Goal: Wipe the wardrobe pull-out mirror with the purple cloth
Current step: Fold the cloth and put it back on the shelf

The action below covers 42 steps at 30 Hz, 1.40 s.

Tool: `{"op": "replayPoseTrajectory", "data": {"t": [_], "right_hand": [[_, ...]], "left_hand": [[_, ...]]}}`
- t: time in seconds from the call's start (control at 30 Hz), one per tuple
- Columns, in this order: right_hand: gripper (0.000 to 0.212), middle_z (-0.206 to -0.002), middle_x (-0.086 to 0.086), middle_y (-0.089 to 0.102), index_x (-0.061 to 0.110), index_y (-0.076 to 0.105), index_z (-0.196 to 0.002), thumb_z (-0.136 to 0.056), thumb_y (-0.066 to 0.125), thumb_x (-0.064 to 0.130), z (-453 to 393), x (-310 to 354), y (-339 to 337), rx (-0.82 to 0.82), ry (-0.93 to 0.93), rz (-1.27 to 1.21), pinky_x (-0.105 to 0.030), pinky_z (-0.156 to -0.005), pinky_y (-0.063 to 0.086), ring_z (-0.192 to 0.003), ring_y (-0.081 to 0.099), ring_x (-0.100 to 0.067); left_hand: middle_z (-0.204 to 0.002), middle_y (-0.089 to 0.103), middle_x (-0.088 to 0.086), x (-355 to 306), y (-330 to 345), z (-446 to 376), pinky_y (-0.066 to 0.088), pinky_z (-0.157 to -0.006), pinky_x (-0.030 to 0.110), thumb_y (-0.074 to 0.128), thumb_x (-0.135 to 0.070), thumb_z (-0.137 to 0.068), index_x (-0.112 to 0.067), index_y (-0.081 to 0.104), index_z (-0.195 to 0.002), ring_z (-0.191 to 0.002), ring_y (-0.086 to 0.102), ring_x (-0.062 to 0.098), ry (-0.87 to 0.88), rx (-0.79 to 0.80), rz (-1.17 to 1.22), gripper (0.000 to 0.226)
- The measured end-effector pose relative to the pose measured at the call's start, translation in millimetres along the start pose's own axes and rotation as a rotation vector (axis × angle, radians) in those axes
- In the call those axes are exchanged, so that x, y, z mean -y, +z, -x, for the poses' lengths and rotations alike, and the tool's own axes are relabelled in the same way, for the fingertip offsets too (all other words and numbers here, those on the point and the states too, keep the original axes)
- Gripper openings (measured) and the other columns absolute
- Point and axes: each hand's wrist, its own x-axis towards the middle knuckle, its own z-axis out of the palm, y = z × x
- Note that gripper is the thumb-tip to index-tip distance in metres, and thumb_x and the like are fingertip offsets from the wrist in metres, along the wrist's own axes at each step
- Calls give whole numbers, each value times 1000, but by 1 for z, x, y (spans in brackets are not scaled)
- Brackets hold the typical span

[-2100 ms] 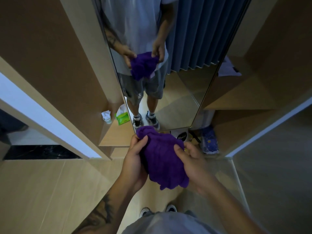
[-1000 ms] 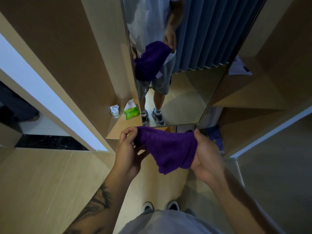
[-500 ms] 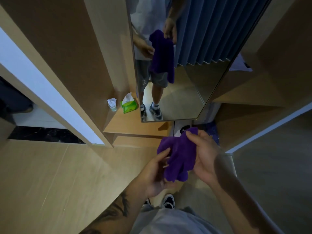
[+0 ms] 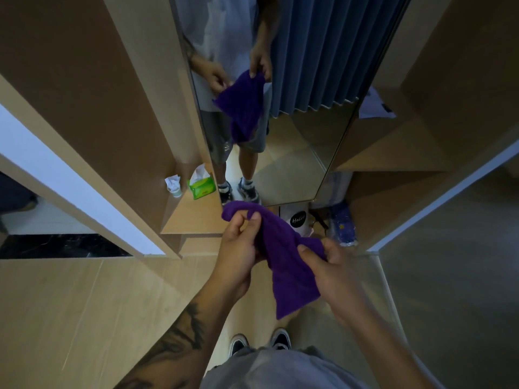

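The tall pull-out mirror (image 4: 303,153) stands straight ahead between wooden wardrobe panels, reflecting me and a blue curtain. I hold the purple cloth (image 4: 286,265) below the mirror's bottom edge, apart from the glass. My left hand (image 4: 238,245) pinches its upper left corner between thumb and fingers. My right hand (image 4: 334,270) grips the cloth's right edge. The rest of the cloth hangs down between my hands.
On a wooden shelf (image 4: 193,217) left of the mirror lie a green tissue pack (image 4: 200,186) and a small white container (image 4: 174,185). A blue packet (image 4: 342,226) and a black round label (image 4: 297,220) sit below the mirror. Wardrobe panels flank both sides.
My left hand has moved up to take the cloth's top corner, and the cloth is spread out longer between both hands. The view has shifted slightly.
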Motion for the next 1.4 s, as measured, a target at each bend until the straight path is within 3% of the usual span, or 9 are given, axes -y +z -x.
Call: {"op": "replayPoseTrajectory", "data": {"t": [0.17,0.27,0.37,0.5,0.7,0.93,1.17,1.27,1.4], "right_hand": [[43,-63,0,60,12,58,-79,-98,65,50,-5,-10,-5,14,6,174,-32,-53,45,-57,59,-13],[34,-65,2,57,21,56,-74,-98,67,43,-11,-17,-4,49,-6,240,-30,-57,46,-56,55,-9],[16,-95,10,71,45,62,-88,-91,74,33,-15,-19,2,109,-7,188,-38,-74,59,-80,69,-10],[93,-149,16,47,49,33,-149,-72,80,32,-24,2,5,177,-223,237,-39,-101,53,-131,52,-5],[36,-109,7,77,36,71,-110,-77,76,51,-36,34,1,484,-246,321,-40,-92,58,-103,72,-11],[30,-98,-8,77,32,75,-95,-70,81,48,-22,59,2,274,-275,-71,-51,-85,60,-96,74,-34],[40,-94,-15,70,8,68,-110,-82,82,32,-7,90,9,344,53,-537,-40,-71,58,-84,71,-29],[42,-91,-12,69,10,67,-118,-84,80,31,-5,94,2,325,145,-635,-41,-70,58,-80,70,-28],[55,-102,-14,75,6,68,-127,-81,84,31,-1,93,-7,290,194,-729,-45,-73,61,-87,76,-32]], "left_hand": [[-79,67,-8,-24,6,-3,52,-65,22,55,-33,-109,-37,70,-89,-73,64,6,222,-32,-232,25],[-86,63,13,-33,14,-1,50,-71,34,55,-33,-109,-30,68,-93,-77,61,20,270,95,-278,21],[-85,59,18,-43,21,4,47,-71,42,60,-34,-106,-27,69,-93,-78,56,28,225,223,-211,17],[-94,62,37,-61,15,4,52,-70,32,66,-34,-102,-15,72,-103,-79,61,31,217,458,-306,20],[-87,77,3,-92,2,-4,55,-66,18,66,-33,-100,-26,77,-100,-78,73,11,287,598,-499,12],[-75,72,-13,-103,-32,-25,49,-61,12,90,-20,-83,-10,73,-105,-66,66,-1,249,648,-762,30],[-82,67,-5,-55,-40,-38,48,-72,23,86,-8,-84,-13,67,-90,-78,61,9,103,570,-816,20],[-97,67,1,-16,-33,-31,46,-73,28,77,-19,-94,-16,67,-102,-86,59,13,-34,340,-766,13],[-105,78,5,25,-33,-15,55,-82,28,56,-23,-108,-11,78,-111,-93,70,18,-332,449,-399,26]]}}
